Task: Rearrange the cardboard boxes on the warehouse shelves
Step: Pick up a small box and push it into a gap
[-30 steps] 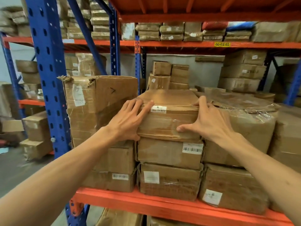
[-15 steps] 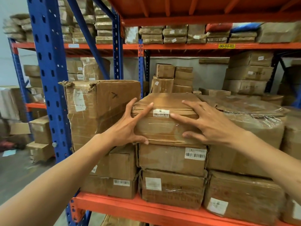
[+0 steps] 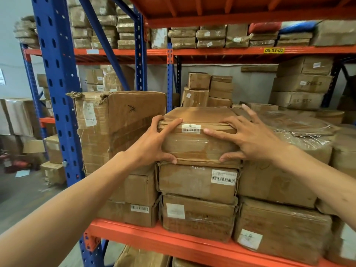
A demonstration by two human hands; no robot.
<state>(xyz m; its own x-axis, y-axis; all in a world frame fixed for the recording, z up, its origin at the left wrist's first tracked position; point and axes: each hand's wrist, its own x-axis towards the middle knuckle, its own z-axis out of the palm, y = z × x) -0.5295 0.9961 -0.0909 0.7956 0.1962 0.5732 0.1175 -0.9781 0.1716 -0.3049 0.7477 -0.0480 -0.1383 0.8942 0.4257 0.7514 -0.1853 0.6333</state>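
Note:
A taped brown cardboard box [image 3: 196,143] with a small barcode label tops a stack of three on the orange shelf [image 3: 173,245]. My left hand [image 3: 154,145] grips its left front corner, fingers over the top edge and thumb under the bottom edge. My right hand [image 3: 244,137] grips the right front side, fingers spread across the face and top, thumb at the lower edge. Under it lie a second box [image 3: 192,182] and a third box [image 3: 198,216].
A tall torn box [image 3: 119,124] stands close on the left, against the blue upright [image 3: 57,93]. Plastic-wrapped boxes [image 3: 300,143] press in on the right. Smaller boxes [image 3: 208,89] stand behind. The upper shelf beam [image 3: 231,52] carries flat parcels. Loose boxes sit on the floor at left.
My left fingers have curled over the box's top left edge. My right hand has slid right and lower on the front, thumb now at the bottom edge. The camera has drifted slightly.

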